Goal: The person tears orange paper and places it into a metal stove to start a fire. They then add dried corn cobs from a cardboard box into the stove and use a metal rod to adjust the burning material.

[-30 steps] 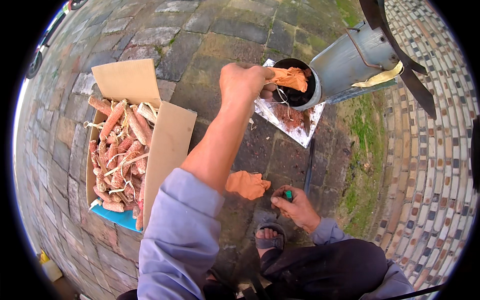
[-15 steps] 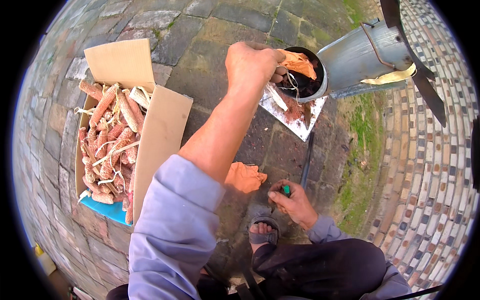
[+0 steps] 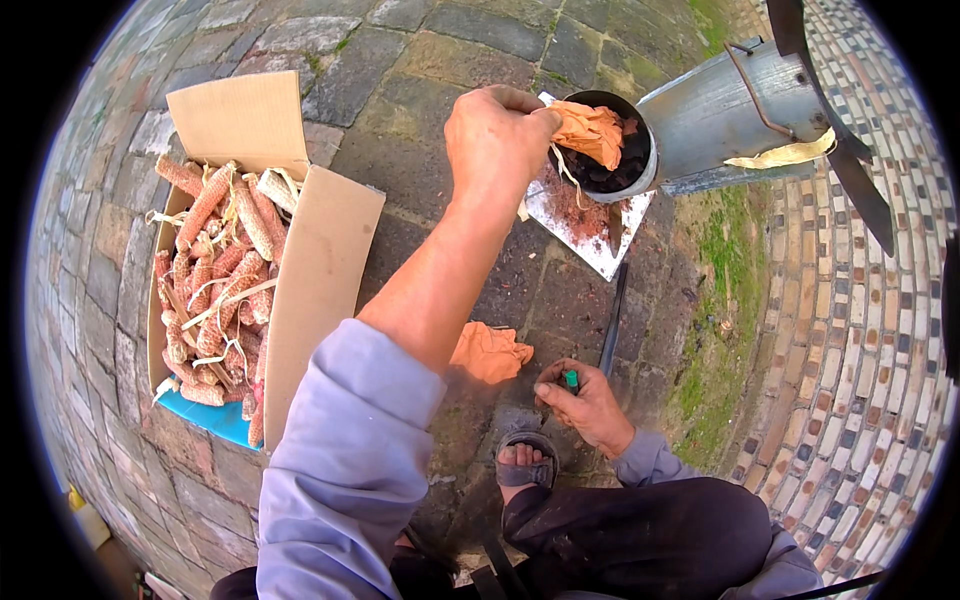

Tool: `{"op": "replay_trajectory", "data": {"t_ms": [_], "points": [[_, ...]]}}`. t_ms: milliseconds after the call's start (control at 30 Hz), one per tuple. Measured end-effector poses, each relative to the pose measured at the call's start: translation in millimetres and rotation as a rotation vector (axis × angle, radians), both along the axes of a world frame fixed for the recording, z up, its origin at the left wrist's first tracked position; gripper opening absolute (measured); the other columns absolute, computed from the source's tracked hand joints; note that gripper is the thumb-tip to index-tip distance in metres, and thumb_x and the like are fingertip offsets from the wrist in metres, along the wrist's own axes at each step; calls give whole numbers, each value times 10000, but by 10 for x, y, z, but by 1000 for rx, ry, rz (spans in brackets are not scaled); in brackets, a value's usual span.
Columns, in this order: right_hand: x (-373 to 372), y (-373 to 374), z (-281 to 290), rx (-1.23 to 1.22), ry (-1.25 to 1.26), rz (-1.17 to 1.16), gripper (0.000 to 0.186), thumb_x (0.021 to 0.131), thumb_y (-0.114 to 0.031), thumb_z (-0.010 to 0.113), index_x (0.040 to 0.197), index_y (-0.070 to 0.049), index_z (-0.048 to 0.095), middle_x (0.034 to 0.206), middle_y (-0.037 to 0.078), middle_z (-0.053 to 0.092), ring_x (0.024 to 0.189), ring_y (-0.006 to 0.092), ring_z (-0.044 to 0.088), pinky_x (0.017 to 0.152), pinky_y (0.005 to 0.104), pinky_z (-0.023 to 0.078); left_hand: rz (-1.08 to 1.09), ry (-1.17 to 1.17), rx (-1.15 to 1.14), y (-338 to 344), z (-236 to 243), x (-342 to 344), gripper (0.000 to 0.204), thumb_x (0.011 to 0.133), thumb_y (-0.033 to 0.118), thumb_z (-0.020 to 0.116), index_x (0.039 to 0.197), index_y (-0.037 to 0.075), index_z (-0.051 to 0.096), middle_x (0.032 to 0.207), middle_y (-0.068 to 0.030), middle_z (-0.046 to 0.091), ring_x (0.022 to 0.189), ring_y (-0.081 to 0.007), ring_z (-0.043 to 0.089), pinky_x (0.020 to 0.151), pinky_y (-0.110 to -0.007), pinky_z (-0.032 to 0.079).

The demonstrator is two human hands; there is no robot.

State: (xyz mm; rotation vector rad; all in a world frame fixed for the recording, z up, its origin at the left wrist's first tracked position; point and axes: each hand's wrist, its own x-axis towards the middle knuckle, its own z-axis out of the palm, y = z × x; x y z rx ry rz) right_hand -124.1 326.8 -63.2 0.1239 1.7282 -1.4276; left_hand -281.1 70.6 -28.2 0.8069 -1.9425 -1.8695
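My left hand is stretched out to the far middle, its fingers closed on crumpled orange paper. The paper hangs at the round mouth of a dark-lined metal stove, over dark bits inside. A thin pale husk strip dangles below my fingertips. Lower down, my right hand rests near my knee, closed around a small green lighter of which only the green end shows. Between my hands, a second piece of crumpled orange paper lies on the paving.
To the left stands an open cardboard box full of corn cobs. A white board with reddish-brown crumbs lies under the stove's mouth. A dark rod lies nearby. A dry husk sits on the stove's metal body.
My left hand has shifted slightly left, and the orange paper has moved a little left and down. The pale strips beneath it hang differently. My right hand stays nearly in place.
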Motion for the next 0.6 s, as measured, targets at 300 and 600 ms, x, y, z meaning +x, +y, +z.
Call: {"op": "replay_trajectory", "data": {"t_ms": [300,600], "points": [[-15,15,35,46,-20,41,261,924,-237,730,984,5,652,840,30,647,780,95,594,667,265,478,34,127,9,61,-83,21,217,733,134,769,887,-18,753,792,-137,739,720,-234,712,716,-343,557],[-14,28,32,35,-17,44,256,919,-232,733,973,5,656,829,23,640,773,88,588,665,256,473,34,64,-97,76,-87,141,223,774,122,764,954,-9,748,813,-106,739,722,-185,698,674,-327,545]]}}
